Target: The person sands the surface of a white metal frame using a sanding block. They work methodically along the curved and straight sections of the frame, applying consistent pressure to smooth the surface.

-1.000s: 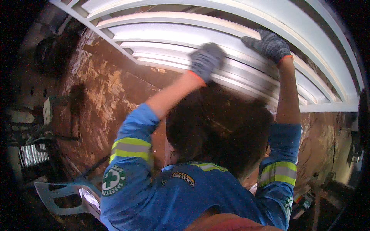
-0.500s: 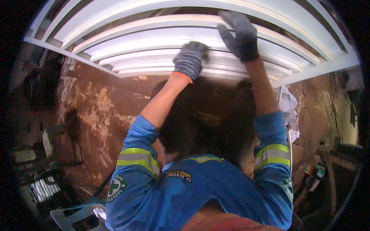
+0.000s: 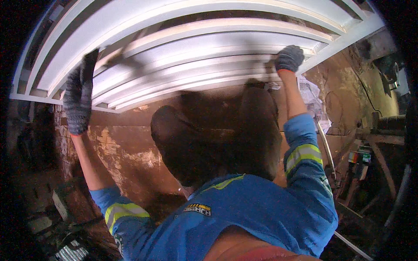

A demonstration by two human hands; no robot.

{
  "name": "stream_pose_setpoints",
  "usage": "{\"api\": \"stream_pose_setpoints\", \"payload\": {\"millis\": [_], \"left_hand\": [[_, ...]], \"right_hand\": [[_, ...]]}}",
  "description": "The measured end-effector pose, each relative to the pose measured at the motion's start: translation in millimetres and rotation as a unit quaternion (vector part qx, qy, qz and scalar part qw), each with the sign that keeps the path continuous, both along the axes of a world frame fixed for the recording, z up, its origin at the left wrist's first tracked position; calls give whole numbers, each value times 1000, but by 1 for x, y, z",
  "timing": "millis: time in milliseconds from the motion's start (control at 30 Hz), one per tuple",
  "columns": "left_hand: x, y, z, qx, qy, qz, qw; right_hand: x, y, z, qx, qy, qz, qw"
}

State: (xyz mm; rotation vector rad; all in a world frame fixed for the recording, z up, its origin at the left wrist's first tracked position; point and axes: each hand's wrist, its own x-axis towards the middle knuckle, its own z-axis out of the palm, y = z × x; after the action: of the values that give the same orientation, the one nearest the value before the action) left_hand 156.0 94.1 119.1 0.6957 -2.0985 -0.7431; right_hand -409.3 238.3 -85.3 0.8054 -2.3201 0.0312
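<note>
A large white slatted frame spans the upper part of the head view, its long slats bowed by the lens. My left hand, in a dark grey knit glove, lies at the frame's left end with its fingers stretched out along the slats. At the opposite end, my right hand, gloved the same way, is curled closed around a slat near the right side rail. Its fingertips are hidden behind the knuckles.
Below the frame is a worn brown surface with pale scuffs. Newspaper sheets lie right of my knees. Wooden pieces and a small colourful box stand farther right; dark clutter fills the lower left.
My left hand has swung far left to the frame's left end. My right hand has dropped slightly and closed at the right end. The frame appears tilted and shifted left in view.
</note>
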Motion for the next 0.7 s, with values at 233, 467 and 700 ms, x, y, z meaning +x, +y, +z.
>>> {"api": "stream_pose_setpoints", "payload": {"millis": [233,467,700], "left_hand": [[59,-80,-39,-38,73,205,975],[24,-62,-11,-78,-22,182,980],[135,-44,37,-149,132,284,938]], "right_hand": [[314,-112,3,17,-83,97,992],[543,-137,30,64,-395,771,495],[233,-45,30,-82,-76,348,931]]}}
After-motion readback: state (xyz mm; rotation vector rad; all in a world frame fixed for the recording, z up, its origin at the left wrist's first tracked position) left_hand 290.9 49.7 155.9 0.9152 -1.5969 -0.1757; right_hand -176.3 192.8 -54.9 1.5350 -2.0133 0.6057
